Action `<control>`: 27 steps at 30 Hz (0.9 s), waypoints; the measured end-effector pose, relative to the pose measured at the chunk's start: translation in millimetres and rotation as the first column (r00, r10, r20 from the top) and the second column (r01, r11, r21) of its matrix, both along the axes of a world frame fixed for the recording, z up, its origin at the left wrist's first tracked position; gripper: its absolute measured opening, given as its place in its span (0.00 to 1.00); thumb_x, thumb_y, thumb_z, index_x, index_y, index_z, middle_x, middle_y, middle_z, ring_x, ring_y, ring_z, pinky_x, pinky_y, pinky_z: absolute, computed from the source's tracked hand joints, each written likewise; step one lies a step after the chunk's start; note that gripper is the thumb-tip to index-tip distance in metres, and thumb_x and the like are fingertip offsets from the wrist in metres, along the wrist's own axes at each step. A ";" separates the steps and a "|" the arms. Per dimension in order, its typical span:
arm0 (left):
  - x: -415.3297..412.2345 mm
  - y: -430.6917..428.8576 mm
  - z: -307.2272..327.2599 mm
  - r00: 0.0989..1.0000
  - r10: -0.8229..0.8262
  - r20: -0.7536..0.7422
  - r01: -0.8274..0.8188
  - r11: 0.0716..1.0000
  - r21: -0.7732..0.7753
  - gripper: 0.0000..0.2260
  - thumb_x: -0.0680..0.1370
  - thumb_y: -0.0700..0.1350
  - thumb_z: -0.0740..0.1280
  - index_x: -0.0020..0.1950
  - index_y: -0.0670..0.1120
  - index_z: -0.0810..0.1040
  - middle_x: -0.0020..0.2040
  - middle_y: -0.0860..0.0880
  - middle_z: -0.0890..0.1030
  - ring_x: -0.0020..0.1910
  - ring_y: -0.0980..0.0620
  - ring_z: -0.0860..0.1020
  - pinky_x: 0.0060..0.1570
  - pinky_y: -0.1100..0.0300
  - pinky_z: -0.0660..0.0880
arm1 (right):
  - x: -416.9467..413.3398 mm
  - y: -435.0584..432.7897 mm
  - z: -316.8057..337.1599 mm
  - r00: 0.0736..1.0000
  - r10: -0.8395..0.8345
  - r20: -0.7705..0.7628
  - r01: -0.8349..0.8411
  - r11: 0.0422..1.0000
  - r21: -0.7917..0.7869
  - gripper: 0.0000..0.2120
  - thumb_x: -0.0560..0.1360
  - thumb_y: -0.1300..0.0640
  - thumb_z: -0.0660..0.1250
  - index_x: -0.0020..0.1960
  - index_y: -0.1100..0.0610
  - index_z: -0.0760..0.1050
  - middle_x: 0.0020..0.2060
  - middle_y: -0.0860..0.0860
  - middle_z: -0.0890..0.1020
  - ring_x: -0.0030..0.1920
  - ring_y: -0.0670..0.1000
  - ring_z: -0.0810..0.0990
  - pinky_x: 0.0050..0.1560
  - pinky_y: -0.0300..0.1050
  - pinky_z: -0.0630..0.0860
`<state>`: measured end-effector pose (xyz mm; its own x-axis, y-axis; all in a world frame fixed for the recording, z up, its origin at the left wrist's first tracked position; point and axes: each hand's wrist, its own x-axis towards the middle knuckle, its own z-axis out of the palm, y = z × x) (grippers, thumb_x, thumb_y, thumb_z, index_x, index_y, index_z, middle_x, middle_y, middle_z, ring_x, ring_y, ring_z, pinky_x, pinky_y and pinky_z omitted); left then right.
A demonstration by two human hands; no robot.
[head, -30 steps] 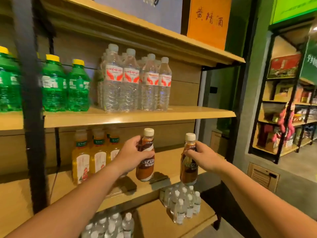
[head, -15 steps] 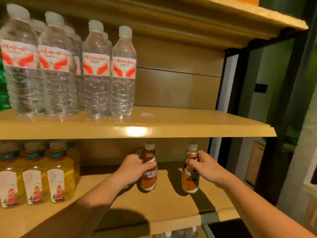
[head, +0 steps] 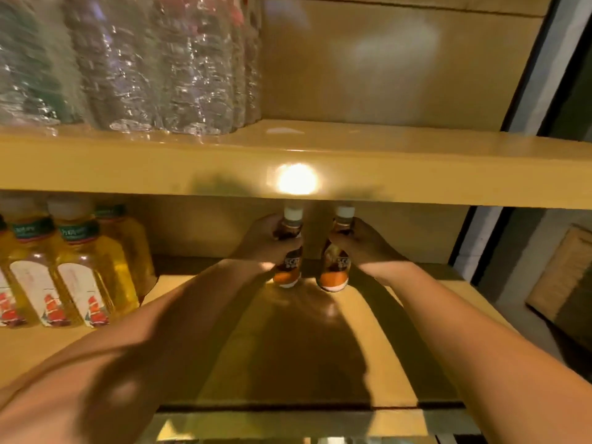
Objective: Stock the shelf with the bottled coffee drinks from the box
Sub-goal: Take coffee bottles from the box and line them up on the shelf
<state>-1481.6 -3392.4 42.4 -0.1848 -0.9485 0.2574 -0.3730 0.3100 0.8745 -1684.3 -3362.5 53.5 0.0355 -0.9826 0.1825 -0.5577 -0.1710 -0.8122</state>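
At centre frame, the left grip (head: 259,241) curled round the left coffee bottle (head: 286,272) and the right grip (head: 365,241) round the right coffee bottle (head: 334,274). Both bottles stood upright, just apart, deep on the lower shelf (head: 320,347).

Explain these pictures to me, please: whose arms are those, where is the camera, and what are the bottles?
No machine here: a person wears a camera on the head, so you look forward and down along both bare arms. The left hand grips one brown coffee bottle round its upper part, and the right hand grips a second coffee bottle beside it. Both are upright near the back of the lower shelf; whether their bases touch the board yet is hard to tell. Further left on that shelf stand yellow drink bottles. On the upper shelf stand blurred clear water bottles.
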 end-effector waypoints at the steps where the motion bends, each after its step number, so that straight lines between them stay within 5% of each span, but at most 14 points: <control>1: 1.5 -6.2 -2.4 1.000 0.003 0.000 -0.003 1.000 0.001 0.13 0.73 0.44 0.76 0.56 0.46 0.81 0.56 0.41 0.84 0.58 0.40 0.82 0.61 0.46 0.77 | 2.1 -6.9 -0.2 1.000 -0.011 0.001 0.011 1.000 -0.009 0.16 0.76 0.46 0.66 0.61 0.49 0.77 0.56 0.50 0.83 0.57 0.50 0.81 0.64 0.58 0.76; 5: 0.6 -27.7 -9.0 0.998 -0.016 -0.063 0.016 1.000 -0.012 0.14 0.73 0.42 0.77 0.57 0.50 0.82 0.54 0.47 0.85 0.55 0.48 0.83 0.63 0.42 0.77 | 2.4 -30.6 -6.1 1.000 -0.027 -0.014 0.027 1.000 -0.009 0.13 0.76 0.53 0.66 0.60 0.52 0.77 0.54 0.53 0.84 0.56 0.54 0.82 0.63 0.62 0.76; 10: 0.3 -30.6 -12.8 0.994 -0.041 -0.106 0.043 0.999 0.021 0.19 0.74 0.42 0.76 0.65 0.48 0.79 0.58 0.50 0.84 0.59 0.51 0.82 0.63 0.48 0.77 | 7.6 -35.3 -6.9 0.998 -0.018 0.068 0.017 1.000 0.013 0.07 0.79 0.56 0.67 0.52 0.44 0.73 0.50 0.48 0.82 0.55 0.53 0.81 0.62 0.57 0.76; 17: 13.4 -21.6 -40.9 0.998 -0.053 0.033 0.050 0.995 0.087 0.26 0.71 0.45 0.79 0.66 0.53 0.74 0.54 0.62 0.78 0.52 0.61 0.78 0.52 0.64 0.75 | -6.6 -16.9 -37.0 1.000 -0.017 0.018 0.015 0.998 0.067 0.15 0.73 0.56 0.75 0.53 0.45 0.72 0.48 0.41 0.79 0.48 0.39 0.77 0.47 0.38 0.72; 22: 10.5 -20.7 -59.2 0.996 0.043 0.084 -0.050 0.996 0.080 0.33 0.70 0.54 0.79 0.72 0.51 0.72 0.64 0.55 0.78 0.61 0.56 0.77 0.60 0.58 0.72 | -1.6 -20.8 -60.2 0.984 -0.155 -0.091 0.161 0.985 0.060 0.21 0.68 0.48 0.78 0.59 0.48 0.79 0.53 0.46 0.83 0.51 0.47 0.80 0.58 0.45 0.76; 27: 4.2 -25.2 -57.5 0.994 0.069 0.090 -0.074 0.995 0.059 0.29 0.72 0.51 0.78 0.71 0.50 0.72 0.67 0.51 0.77 0.62 0.56 0.74 0.57 0.61 0.67 | 9.2 -25.0 -52.4 0.995 -0.096 -0.032 0.094 0.994 -0.048 0.18 0.70 0.54 0.78 0.54 0.43 0.74 0.54 0.46 0.82 0.53 0.48 0.79 0.58 0.46 0.73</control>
<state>-1477.5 -3417.6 -15.1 -0.1353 -0.9738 0.1830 -0.4681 0.2256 0.8544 -1675.1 -3387.5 1.1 -0.0505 -0.9723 0.2283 -0.6002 -0.1532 -0.7850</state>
